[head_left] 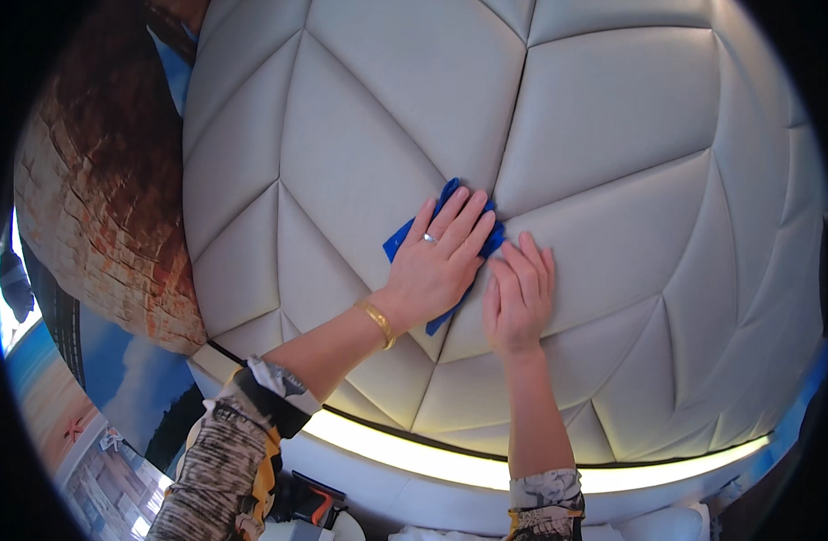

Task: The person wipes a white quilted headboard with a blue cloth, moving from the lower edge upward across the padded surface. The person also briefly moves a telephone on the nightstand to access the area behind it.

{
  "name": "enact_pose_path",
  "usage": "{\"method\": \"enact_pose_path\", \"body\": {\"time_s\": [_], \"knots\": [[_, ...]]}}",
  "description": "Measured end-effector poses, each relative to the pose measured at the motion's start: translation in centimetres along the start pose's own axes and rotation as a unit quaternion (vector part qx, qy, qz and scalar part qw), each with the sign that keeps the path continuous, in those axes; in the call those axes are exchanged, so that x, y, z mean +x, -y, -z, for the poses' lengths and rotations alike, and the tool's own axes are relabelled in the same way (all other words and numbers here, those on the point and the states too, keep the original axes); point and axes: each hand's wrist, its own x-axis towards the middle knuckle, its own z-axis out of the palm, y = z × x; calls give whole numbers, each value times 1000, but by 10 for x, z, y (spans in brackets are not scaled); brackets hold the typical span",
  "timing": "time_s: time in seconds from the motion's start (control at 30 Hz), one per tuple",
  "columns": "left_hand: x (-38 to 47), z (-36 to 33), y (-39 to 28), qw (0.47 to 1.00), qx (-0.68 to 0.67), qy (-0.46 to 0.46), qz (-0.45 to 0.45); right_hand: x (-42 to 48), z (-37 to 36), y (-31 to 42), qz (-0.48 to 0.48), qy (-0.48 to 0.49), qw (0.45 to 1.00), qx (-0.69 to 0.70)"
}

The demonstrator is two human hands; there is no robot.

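My left hand, with a ring and a gold-coloured bracelet on it, lies palm down over a blue cloth. It presses the cloth flat against a light grey padded panel with stitched, leaf-like seams. Blue edges stick out past the fingers and below the palm. Just right of the cloth, my right hand rests its slightly bent fingers on the same panel. I see nothing held in it, though its palm is hidden.
A lit strip runs along the panel's lower edge, above a white ledge. To the left is a printed wall picture of brickwork and sky. A dark object with an orange part and white fabric lie at the bottom.
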Motion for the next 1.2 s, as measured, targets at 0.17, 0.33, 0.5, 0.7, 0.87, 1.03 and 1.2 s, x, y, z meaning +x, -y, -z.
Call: {"method": "enact_pose_path", "body": {"time_s": [0.17, 0.33, 0.5, 0.7, 0.87, 1.03, 1.2], "knots": [[21, 6, -8, 999, 23, 7, -34, -18, 18, 4, -1, -23, 996, 82], [92, 7, -11, 997, 28, -63, -45, -17, 47, 0, -20, -40, 989, 142], [122, 8, -7, 990, 38, -129, 43, 26, 74, -4, -45, -65, 978, 191], [62, 10, -24, 984, -86, -42, 153, 80, 56, 26, -45, -46, 967, 248], [29, 14, -5, 907, -358, -65, 211, 72, -9, 56, -120, -28, 946, 300], [11, 19, 11, 542, -715, -156, 414, 50, -57, 45, -94, -61, 974, 194], [4, 24, 15, 791, -419, -189, 405, 43, -59, 23, 56, 35, 998, 11]]}}
